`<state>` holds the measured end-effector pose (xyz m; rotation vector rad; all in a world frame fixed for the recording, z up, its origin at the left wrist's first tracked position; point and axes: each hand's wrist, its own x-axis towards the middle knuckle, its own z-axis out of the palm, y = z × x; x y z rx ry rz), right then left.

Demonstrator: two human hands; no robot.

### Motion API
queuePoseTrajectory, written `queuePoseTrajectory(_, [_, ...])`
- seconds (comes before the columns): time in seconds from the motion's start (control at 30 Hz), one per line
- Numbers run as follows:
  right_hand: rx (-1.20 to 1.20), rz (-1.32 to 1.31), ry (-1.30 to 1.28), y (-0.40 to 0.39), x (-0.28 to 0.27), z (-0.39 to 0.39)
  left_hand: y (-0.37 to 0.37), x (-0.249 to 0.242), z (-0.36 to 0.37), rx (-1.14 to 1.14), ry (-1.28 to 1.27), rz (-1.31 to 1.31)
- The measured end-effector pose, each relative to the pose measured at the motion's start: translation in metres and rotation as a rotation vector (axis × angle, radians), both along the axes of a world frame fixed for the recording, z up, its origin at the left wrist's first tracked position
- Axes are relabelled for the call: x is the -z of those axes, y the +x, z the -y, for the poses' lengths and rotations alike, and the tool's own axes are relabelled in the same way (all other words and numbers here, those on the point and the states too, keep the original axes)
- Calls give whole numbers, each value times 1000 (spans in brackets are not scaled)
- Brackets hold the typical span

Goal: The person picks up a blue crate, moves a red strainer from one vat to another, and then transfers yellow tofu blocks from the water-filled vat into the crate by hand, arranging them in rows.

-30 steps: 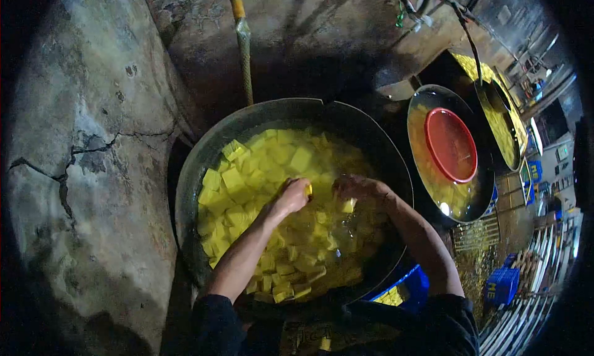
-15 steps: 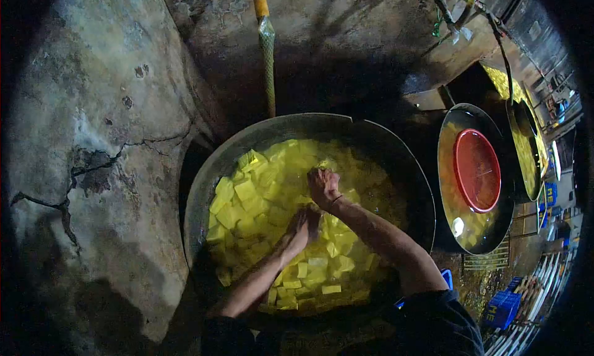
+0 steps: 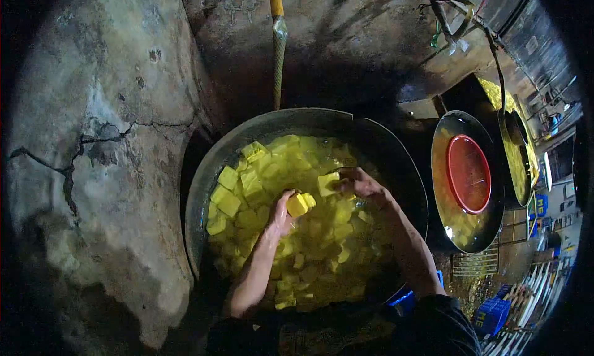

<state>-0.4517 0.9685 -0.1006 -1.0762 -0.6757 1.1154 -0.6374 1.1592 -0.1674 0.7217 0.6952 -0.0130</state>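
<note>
A large round metal vat [image 3: 199, 198] holds yellowish liquid with many yellow tofu blocks [image 3: 228, 202] floating or sunk in it. My left hand [image 3: 282, 212], left of the vat's middle, is closed around yellow tofu [image 3: 297, 205]; it may be more than one block. To the right and slightly farther away, my right hand [image 3: 361, 184] pinches another yellow tofu block [image 3: 328, 183] by its right side. Both hands are at or just above the liquid's surface. The fingers of my left hand are partly hidden behind the tofu.
A second pan [image 3: 440, 170] on the right has a red basin [image 3: 468, 173] floating in liquid. Beyond it stands another yellow-filled pan [image 3: 518, 164]. A hose [image 3: 278, 65] hangs behind the vat. A cracked wall [image 3: 117, 189] closes the left side. Blue crates [image 3: 492, 316] lie lower right.
My hands were close together at the vat's middle. Now they are apart, left hand raised slightly to the left and right hand shifted right, each showing tofu. The view has shifted slightly.
</note>
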Motion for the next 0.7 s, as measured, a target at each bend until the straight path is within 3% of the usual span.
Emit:
queuePoseTrajectory(0.03, [-119,157,-112,-13,-53,-12,5,-1,12,-154,3,-45])
queuePoseTrajectory(0.1, [-113,213,-56,-20,-19,-16,8,20,26,-239,-77,27])
queuePoseTrajectory(0.13, [-111,265,0,-24,-7,-20,15,-6,29,-278,-211,101])
queuePoseTrajectory(0.17, [-203,627,-443,-46,-71,-39,23,-31,32,-311,-349,168])
queuePoseTrajectory(0.2, [-201,628,-442,-51,-65,-41,23,-38,41,-309,-348,169])
queuePoseTrajectory(0.27, [128,606,-233,-64,-49,-41,26,-31,46,-479,-471,304])
queuePoseTrajectory(0.3, [181,313,-466,-77,-73,-43,30,-26,45,-512,-519,413])
queuePoseTrajectory(0.4, [325,436,-259,-99,-71,-48,26,-16,48,-392,-457,640])
queuePoseTrajectory(0.43, [321,436,-262,-102,-66,-50,29,-16,58,-578,-451,565])
queuePoseTrajectory(0.47, [367,808,-336,-104,-57,-53,27,-17,58,-583,-450,564])
queuePoseTrajectory(0.53, [429,1557,-445,-108,-37,-66,19,-27,50,-503,-815,696])
queuePoseTrajectory(0.57, [341,1511,-427,-110,-30,-69,19,-55,48,-637,-803,467])
queuePoseTrajectory(0.6, [324,1511,-416,-109,-39,-78,13,-80,42,-656,-800,470])
queuePoseTrajectory(0.63, [76,1215,-436,-101,-59,-92,5,-103,36,-810,-679,177])
queuePoseTrajectory(0.67, [-155,910,-447,-93,-72,-107,-5,-105,25,-822,-572,128])
queuePoseTrajectory(0.7, [-165,909,-437,-81,-58,-125,-16,-107,14,-831,-466,73])
